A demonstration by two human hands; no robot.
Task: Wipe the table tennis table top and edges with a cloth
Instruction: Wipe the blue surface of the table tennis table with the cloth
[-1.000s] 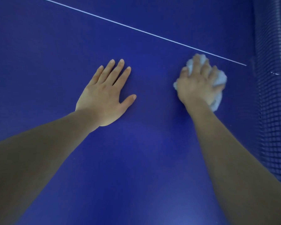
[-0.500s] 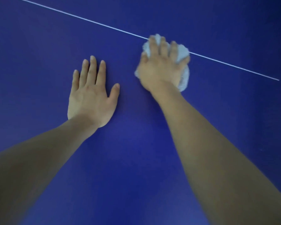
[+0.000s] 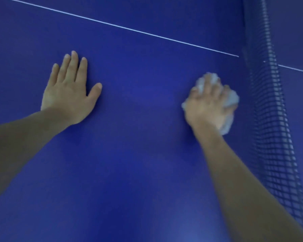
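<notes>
So the right hand [image 3: 208, 105] has its fingers [image 3: 207, 84] curled down over a scrunched-up white cloth [image 3: 232, 100], pressing it onto the blue worktop [image 3: 138, 163] just beside the net [image 3: 273, 119]. The hand is a bit blurry, so I'd guess it's mid-stroke. The left hand [image 3: 68, 95] is flat on the worktop well off to the side, its fingers straight and close together with the thumb out, holding nothing, probably just bracing.

Tips for this bit, imo:

- Keep the palm weight over the wad so the cloth stays in full contact with the surface. A ball like that only cleans a small patch, so overlap the passes.
- That strip along the bottom of the net is easy to miss. Run the cloth right up to it, but watch the knuckles don't snag the mesh.
- The white line [image 3: 129, 29] runs just past where the cloth is now, so work across it too, not only up to it.
- Refolding the cloth flatter would cover more per swipe.
- Nothing in view shows the table's outer edges, so I'd say those are a job for later.
</notes>
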